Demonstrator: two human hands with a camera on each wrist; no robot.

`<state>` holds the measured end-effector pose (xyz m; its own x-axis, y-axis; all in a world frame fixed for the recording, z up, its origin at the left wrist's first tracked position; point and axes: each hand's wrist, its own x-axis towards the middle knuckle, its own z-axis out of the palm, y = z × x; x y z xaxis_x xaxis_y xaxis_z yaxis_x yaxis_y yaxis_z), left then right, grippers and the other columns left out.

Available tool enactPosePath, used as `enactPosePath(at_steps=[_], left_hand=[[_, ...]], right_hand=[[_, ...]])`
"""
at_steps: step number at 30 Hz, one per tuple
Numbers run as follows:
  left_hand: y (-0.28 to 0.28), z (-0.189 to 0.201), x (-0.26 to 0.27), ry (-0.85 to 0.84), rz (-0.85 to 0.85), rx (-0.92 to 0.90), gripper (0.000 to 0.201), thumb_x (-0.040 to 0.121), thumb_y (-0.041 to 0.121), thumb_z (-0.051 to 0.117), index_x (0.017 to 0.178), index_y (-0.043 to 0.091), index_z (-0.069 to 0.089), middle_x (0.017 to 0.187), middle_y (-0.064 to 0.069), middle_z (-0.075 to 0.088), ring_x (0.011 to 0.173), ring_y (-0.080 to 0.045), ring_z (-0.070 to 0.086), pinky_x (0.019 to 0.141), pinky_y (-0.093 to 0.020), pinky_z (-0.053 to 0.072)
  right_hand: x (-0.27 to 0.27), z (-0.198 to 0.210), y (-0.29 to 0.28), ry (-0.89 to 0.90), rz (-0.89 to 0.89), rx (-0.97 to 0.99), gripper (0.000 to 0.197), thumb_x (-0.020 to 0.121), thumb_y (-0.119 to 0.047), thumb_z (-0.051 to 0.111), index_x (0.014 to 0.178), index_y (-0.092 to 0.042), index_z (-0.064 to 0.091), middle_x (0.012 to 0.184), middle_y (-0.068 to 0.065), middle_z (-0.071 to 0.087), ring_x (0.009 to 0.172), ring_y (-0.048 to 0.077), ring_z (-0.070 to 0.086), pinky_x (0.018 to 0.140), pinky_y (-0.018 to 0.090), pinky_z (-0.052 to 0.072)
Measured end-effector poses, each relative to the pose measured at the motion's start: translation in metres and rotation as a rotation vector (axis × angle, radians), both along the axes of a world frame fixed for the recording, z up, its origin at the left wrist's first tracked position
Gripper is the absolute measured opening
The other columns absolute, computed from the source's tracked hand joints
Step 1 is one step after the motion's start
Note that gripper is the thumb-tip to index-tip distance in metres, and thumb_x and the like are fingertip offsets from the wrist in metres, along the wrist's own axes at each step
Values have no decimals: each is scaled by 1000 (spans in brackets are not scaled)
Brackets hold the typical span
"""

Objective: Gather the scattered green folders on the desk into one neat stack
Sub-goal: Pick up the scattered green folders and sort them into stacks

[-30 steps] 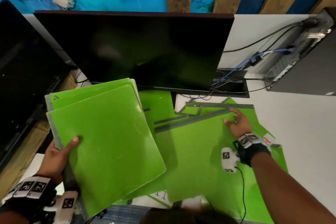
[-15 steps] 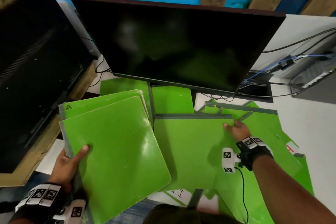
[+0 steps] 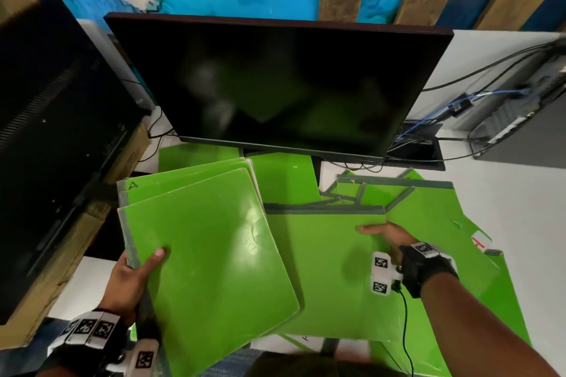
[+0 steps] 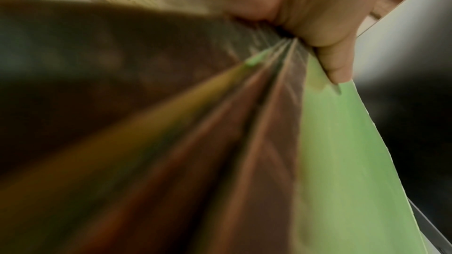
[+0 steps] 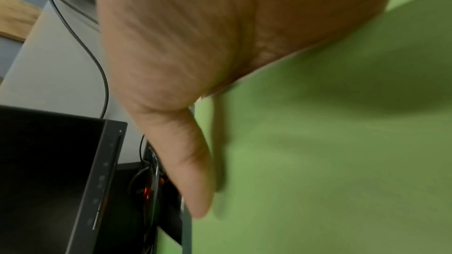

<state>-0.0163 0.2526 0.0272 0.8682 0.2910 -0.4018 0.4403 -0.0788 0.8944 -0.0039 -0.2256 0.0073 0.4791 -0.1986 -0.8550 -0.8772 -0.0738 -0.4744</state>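
On left hand [image 3: 131,277]: gripped folders [image 3: 211,251].

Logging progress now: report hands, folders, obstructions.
Left hand grips gathered folder stack. Right hand pinches next folder at its edge. More folders loose under monitor.

The right hand's [image 3: 386,236] fingers were hidden under the folder [image 3: 324,269] it gripped. The held stack [image 3: 211,254] covered the left hand's [image 3: 130,281] fingers and part of the counter [image 3: 505,208]. The left wrist view was largely blurred; the folders' count could not be told.
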Motion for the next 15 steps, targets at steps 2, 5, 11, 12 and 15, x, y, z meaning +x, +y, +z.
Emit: enactPosePath(at_steps=[2,5,11,12,15], left_hand=[[-4,-4,1,-10,-11,6,21,86,10,65,107,14,64,92,-8,74,72,-21,72,61,-32,60],[-11,-9,3,-14,-25,-9,17,87,7,64,102,16,64,78,1,76,64,-13,71,52,-25,57],[-30,-18,10,10,-60,-56,20,84,14,69,103,16,65,101,-16,71,78,-27,69,77,-43,55],[-33,-19,11,5,-64,-61,22,83,16,70,104,16,65,101,-16,71,78,-27,69,76,-43,56],[-37,-21,13,40,-70,-19,44,67,38,83,101,16,67,97,-15,73,83,-33,70,78,-51,56]], right_hand=[[-4,-2,1,33,62,-36,76,61,-39,83,127,-15,56,147,15,40,135,37,33,106,51,28],[-1,-5,1,29,82,-100,106,49,-42,88,139,-8,44,143,16,46,128,38,44,93,46,40],[-7,-9,-7,29,65,-82,121,32,-46,90,139,-14,45,138,11,50,101,29,51,58,30,40],[-8,-10,-7,33,83,-77,121,29,-48,90,138,-15,47,137,10,51,100,28,52,57,30,40],[-11,-11,-5,32,86,-52,92,43,-42,88,126,-15,58,131,9,55,94,26,52,58,30,39]])
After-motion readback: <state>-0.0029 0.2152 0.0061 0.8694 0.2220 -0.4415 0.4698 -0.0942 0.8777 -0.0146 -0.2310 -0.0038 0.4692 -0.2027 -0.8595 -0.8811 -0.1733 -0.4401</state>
